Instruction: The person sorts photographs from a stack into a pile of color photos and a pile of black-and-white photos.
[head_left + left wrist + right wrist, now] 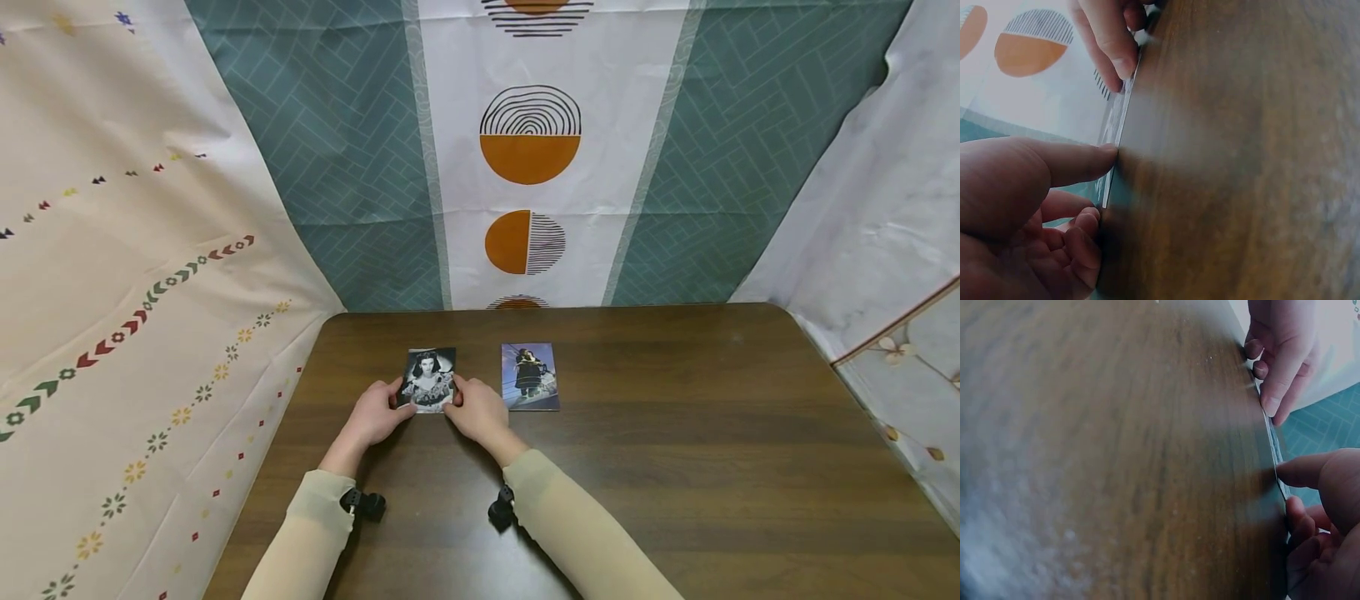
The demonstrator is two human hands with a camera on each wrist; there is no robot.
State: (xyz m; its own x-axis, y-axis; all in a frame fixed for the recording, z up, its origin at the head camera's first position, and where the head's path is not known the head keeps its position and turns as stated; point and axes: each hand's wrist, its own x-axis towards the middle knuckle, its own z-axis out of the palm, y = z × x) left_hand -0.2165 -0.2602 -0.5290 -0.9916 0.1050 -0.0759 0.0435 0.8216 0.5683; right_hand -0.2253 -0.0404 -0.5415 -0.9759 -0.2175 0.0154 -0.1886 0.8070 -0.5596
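Now | monochrome card [427, 379] | between left grip [377, 411] and right grip [480, 408], touching both

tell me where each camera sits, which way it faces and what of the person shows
Head-worn: faces forward and down at the table, black-and-white card and blue-toned card; left hand, right hand and sleeves show.
On the left wrist: looks low over the table at the black-and-white card's edge and printed cloth; left hand large, right hand at top.
On the right wrist: looks at that edge from the right; right hand large, left hand at top.
Both wrist views share both hands, table and that edge.
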